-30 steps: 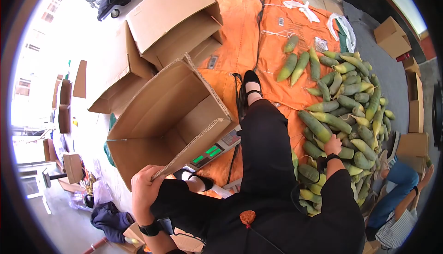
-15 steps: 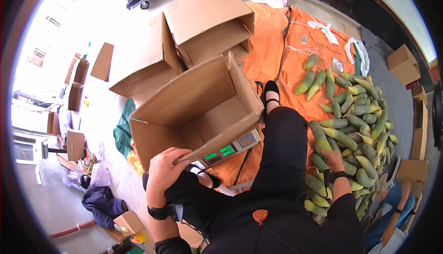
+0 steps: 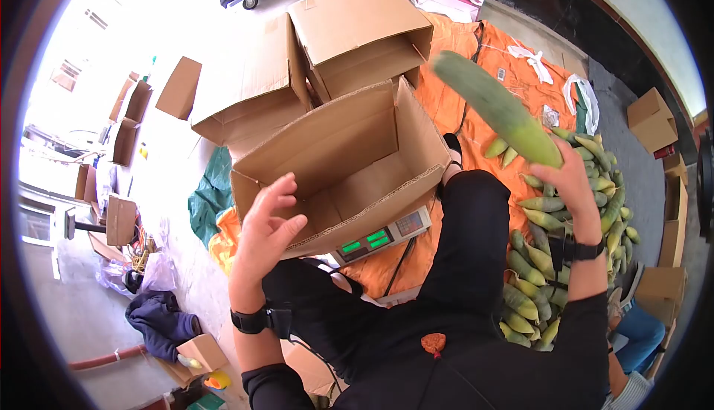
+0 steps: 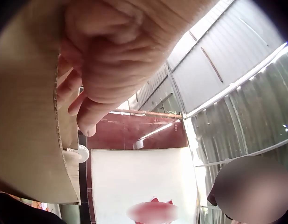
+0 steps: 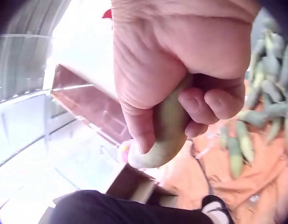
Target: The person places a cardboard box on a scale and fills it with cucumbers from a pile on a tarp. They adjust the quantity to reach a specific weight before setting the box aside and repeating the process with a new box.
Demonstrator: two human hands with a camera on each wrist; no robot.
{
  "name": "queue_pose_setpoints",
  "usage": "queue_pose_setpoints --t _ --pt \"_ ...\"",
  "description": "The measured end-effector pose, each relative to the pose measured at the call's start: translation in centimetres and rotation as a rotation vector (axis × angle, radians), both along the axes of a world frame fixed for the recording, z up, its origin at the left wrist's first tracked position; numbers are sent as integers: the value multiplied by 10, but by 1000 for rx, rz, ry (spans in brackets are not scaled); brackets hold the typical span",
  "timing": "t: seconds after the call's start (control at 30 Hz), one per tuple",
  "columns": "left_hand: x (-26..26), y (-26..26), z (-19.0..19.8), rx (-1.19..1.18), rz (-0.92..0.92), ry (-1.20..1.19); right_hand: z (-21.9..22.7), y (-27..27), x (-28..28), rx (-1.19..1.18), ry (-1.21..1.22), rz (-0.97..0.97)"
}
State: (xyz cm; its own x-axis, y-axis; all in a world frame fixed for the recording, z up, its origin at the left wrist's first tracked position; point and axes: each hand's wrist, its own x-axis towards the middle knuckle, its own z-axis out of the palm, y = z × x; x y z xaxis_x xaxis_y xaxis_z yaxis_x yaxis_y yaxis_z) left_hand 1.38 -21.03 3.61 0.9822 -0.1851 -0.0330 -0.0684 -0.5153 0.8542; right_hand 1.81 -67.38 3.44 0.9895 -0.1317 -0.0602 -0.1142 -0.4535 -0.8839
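Observation:
A long green radish (image 3: 494, 109), dark at one end and yellow-green at the other, slants up from my right hand (image 3: 571, 183). The right wrist view shows thumb and fingers curled round the radish (image 5: 169, 123). My left hand (image 3: 268, 228), fingers spread and slightly bent, hovers at the near left edge of an open cardboard box (image 3: 327, 157). In the left wrist view, the left hand (image 4: 111, 56) overlaps the box edge. The box sits tilted over a scale (image 3: 390, 237) with lit green displays. A pile of green radishes (image 3: 547, 220) lies beside my right leg.
Two more open cardboard boxes, a left one (image 3: 249, 75) and a right one (image 3: 364, 19), stand beyond. An orange sheet (image 3: 454, 38) covers the floor under the pile. Another person's leg (image 3: 638, 335) shows at lower right. A green tarp (image 3: 210, 190) lies left of the box.
My right hand has lifted a radish off the pile, up and toward the box. My left hand has let go of the box edge and risen, its fingers opening.

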Motion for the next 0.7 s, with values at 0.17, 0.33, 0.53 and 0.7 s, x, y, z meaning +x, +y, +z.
queue_pose_setpoints --t 0.17,0.33,0.53,0.7 --pt "25 -9 40 381 15 -230 42 73 45 -6 -69 306" --pt "53 1 42 507 -306 -281 34 132 68 -133 -124 809" --pt "53 20 14 350 -369 160 8 148 68 -220 -184 674" --pt "76 11 0 590 -345 300 -31 134 60 -241 -489 467"
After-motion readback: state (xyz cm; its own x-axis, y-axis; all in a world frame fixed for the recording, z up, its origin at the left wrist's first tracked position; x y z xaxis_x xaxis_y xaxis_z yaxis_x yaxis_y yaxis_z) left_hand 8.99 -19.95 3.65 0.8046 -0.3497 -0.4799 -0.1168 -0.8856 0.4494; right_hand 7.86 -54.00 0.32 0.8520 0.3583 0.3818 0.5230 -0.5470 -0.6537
